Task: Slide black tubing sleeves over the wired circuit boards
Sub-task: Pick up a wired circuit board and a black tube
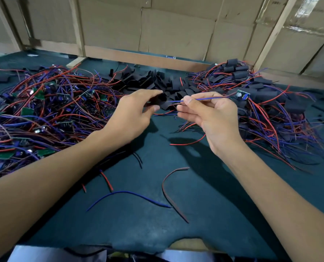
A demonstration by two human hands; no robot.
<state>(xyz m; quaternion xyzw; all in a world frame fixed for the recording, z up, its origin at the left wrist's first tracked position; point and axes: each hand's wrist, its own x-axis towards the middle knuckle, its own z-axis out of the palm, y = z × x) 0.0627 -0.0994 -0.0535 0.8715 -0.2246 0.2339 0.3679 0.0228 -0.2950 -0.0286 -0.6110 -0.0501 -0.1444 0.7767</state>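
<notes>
Loose wires: blue wire (128,196) and brown wire (169,193) on table (204,214), nearest the camera.
Left grip: left hand (133,114) pinches black tubing sleeve (157,100).
Right grip: right hand (210,114) pinches blue lead (208,99); circuit board (241,94) just beyond it.

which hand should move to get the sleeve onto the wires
Left, likely. The left hand grips the black sleeve near the blue wire tip; the right hand pinches that wire, steadying the board.
</notes>
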